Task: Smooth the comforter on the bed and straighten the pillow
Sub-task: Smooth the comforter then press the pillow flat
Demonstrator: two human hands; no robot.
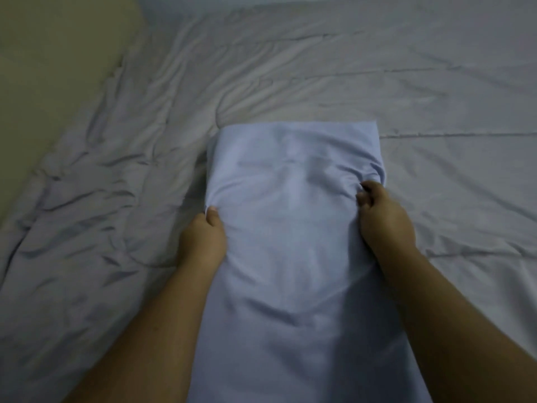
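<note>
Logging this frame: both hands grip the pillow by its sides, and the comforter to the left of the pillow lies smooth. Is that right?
Not quite. In the head view the left hand and right hand do grip the pillow by its sides, but the comforter to its left is heavily wrinkled, not smooth.

This is a bedroom in a home. A wrinkled pale grey comforter (334,71) fills almost the whole frame. A pillow (290,228) in a light blue case is in the middle, and a plain beige surface (52,53) shows in the upper left.
</note>
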